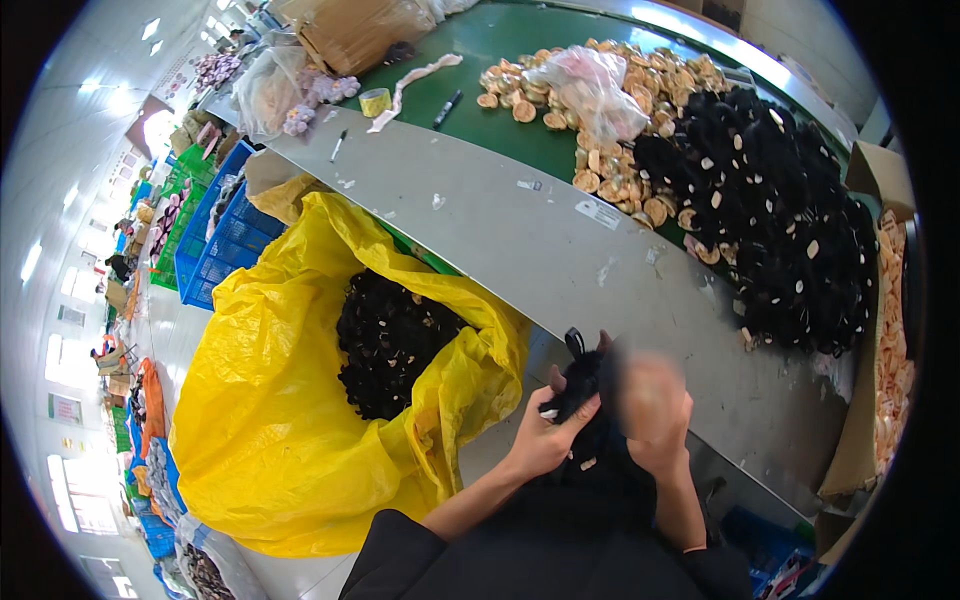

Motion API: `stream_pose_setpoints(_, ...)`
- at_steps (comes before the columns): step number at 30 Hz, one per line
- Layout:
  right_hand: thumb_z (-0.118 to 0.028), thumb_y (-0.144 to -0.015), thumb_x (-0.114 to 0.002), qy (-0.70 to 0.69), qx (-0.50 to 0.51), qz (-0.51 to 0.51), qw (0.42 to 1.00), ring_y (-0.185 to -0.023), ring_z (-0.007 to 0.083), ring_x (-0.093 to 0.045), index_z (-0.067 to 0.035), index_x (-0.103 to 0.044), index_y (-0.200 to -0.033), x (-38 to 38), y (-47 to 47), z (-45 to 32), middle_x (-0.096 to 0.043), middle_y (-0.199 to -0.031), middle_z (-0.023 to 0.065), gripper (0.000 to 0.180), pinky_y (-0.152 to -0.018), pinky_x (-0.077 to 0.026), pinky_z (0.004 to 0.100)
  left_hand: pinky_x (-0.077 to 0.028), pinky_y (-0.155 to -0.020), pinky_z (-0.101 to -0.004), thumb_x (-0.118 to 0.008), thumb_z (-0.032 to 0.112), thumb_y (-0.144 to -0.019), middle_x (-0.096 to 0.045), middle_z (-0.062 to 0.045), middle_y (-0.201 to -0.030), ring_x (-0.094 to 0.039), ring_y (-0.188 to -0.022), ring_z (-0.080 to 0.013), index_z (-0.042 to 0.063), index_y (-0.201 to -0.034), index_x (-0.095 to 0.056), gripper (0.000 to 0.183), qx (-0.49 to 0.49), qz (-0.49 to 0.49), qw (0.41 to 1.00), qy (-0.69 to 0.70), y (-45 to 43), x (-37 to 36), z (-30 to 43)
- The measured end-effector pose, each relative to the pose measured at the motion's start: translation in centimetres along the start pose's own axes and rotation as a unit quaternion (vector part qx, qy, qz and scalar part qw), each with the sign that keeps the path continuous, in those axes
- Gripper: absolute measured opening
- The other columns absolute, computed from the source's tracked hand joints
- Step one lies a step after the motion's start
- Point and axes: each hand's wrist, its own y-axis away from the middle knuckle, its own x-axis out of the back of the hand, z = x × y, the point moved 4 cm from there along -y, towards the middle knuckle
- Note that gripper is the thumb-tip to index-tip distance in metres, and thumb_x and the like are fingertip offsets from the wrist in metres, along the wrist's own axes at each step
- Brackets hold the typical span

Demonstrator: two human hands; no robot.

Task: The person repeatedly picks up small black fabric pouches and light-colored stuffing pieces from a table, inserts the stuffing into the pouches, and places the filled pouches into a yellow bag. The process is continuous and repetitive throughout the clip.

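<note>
My left hand (551, 431) grips a small black plush piece (581, 379) by its lower side, the thumb lying across it. A black loop and pinkish-brown pointed parts stick out from the plush. My right hand (664, 442) is raised just right of it, partly hidden by a blurred patch; what its fingers hold is not clear. Both hands are over my dark-clothed lap, at the near edge of the grey metal table border (480, 187). Left of them a large yellow plastic sack (292, 435) gapes, with many black plush pieces (397, 337) inside.
Black plush pieces (787, 225) are heaped at the table's right, beside tan round shells (525, 111) and a clear plastic bag (592, 82). A marker (448, 109) and tape roll (375, 102) lie farther left. Cardboard (855, 420) borders the right; blue crates (232, 240) stand left.
</note>
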Motion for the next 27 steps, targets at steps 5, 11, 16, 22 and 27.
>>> stream_pose_setpoints(5, 0.000, -0.091, -0.064, 0.081, 0.029, 0.035, 0.996, -0.079, 0.0397, -0.066, 0.003, -0.059, -0.107, -1.8, 0.2, 0.2, -0.065, -0.094, 0.0210, 0.017, -0.071, -0.053, 0.0400, -0.049, -0.080, -0.0220, -0.068, 0.010, -0.099, -0.067, -0.002, -0.107, -0.058, -0.095, -0.0063, -0.001, -0.114, -0.067, 0.018, 0.008, -0.003, 0.998, -0.066, -0.2, 0.3, 0.2)
stream_pose_setpoints(11, -0.001, -0.091, -0.063, 0.066, 0.029, 0.029, 0.997, -0.084, 0.0420, -0.065, 0.003, -0.057, -0.110, -3.4, 0.2, 0.6, -0.064, -0.098, 0.0224, 0.021, -0.074, -0.053, 0.0430, -0.050, -0.077, -0.0237, -0.069, 0.008, -0.098, -0.066, -0.002, -0.099, -0.058, -0.092, -0.0067, -0.001, -0.108, -0.064, 0.015, -0.079, 0.022, 0.988, -0.132, -0.6, 0.7, 0.0)
stream_pose_setpoints(16, -0.012, -0.095, -0.059, 0.020, 0.009, 0.032, 0.999, -0.085, 0.0431, -0.063, 0.004, -0.055, -0.115, -3.2, 0.3, 0.6, -0.062, -0.101, 0.0241, 0.026, -0.076, -0.052, 0.0453, -0.049, -0.076, -0.0260, -0.066, 0.009, -0.099, -0.065, 0.000, -0.092, -0.057, -0.088, -0.0065, -0.001, -0.107, -0.063, 0.013, -0.025, -0.007, 0.991, -0.134, -0.3, 0.0, 1.3)
stream_pose_setpoints(22, -0.027, -0.099, -0.054, -0.004, 0.052, 0.013, 0.999, -0.084, 0.0380, -0.059, 0.002, -0.054, -0.122, -2.6, -0.5, -0.2, -0.059, -0.100, 0.0216, 0.037, -0.073, -0.048, 0.0440, -0.049, -0.080, -0.0252, -0.066, 0.011, -0.099, -0.068, 0.000, -0.097, -0.057, -0.089, -0.0063, -0.002, -0.112, -0.068, 0.018, -0.073, -0.017, 0.995, -0.069, -0.8, 0.4, -0.2)
stream_pose_setpoints(27, -0.028, -0.095, -0.062, -0.011, 0.011, -0.038, 0.999, -0.078, 0.0336, -0.057, -0.001, -0.057, -0.118, -1.9, -0.3, 0.7, -0.058, -0.092, 0.0175, 0.036, -0.069, -0.047, 0.0412, -0.048, -0.080, -0.0242, -0.066, 0.016, -0.100, -0.069, 0.001, -0.096, -0.057, -0.089, -0.0049, -0.002, -0.113, -0.070, 0.022, -0.048, -0.039, 0.994, -0.090, -0.8, 0.8, -1.1)
